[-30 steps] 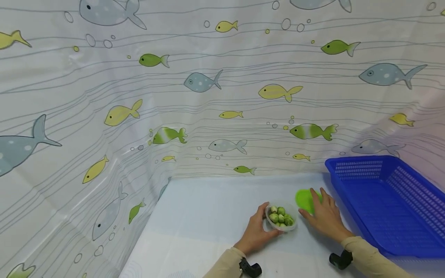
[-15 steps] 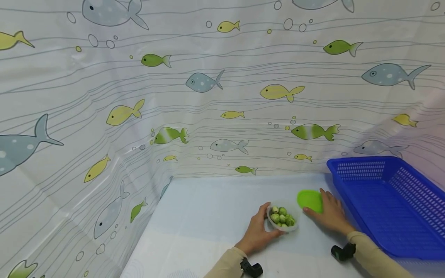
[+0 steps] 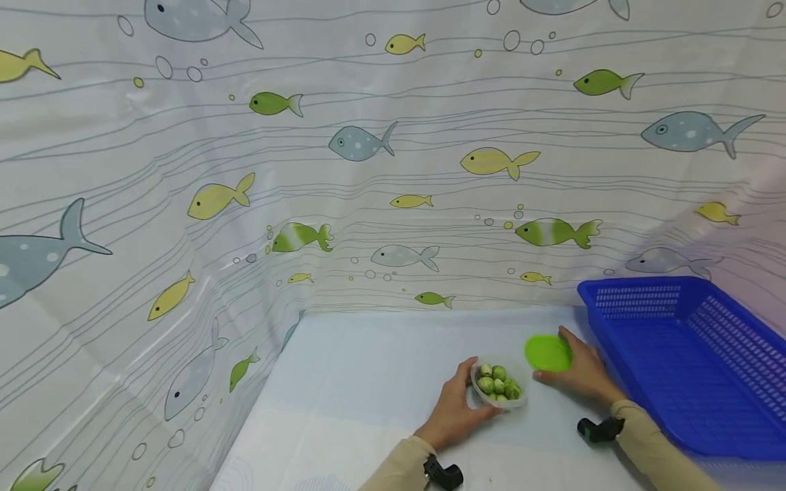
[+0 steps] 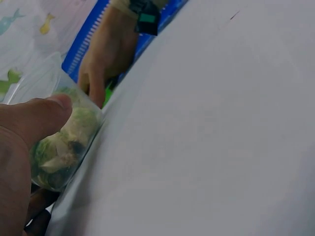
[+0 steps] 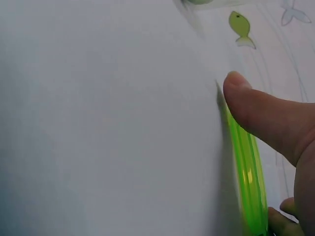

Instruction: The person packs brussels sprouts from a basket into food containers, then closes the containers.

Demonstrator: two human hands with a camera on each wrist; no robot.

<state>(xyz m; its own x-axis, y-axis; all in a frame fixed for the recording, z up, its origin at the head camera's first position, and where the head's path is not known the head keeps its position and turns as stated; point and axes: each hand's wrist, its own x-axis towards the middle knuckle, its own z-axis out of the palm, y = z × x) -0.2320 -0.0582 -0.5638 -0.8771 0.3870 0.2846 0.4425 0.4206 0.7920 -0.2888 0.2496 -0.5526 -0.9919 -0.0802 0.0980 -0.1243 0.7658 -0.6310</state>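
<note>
A clear round plastic container (image 3: 520, 394) of Brussels sprouts (image 3: 494, 383) stands upright on the white table. My left hand (image 3: 453, 412) grips its left side, thumb in front and fingers behind; the thumb presses its wall in the left wrist view, with the fingers mostly hidden. Just right of the container, a bright green round lid (image 3: 546, 352) lies flat. My right hand (image 3: 583, 372) spans the lid from the right, thumb along the near edge and fingers at the far edge. In the right wrist view the thumb (image 5: 261, 108) overlaps the ribbed rim of the lid (image 5: 248, 177).
A large blue plastic basket (image 3: 681, 341) with perforated walls stands right of the right hand. White sheeting printed with fish (image 3: 368, 225) forms the back and side walls. The white table (image 3: 368, 368) extends left of the container.
My right hand has moved from over the lid to its right side, and thumb and fingers now spread around its edge. The left hand and container have hardly moved.
</note>
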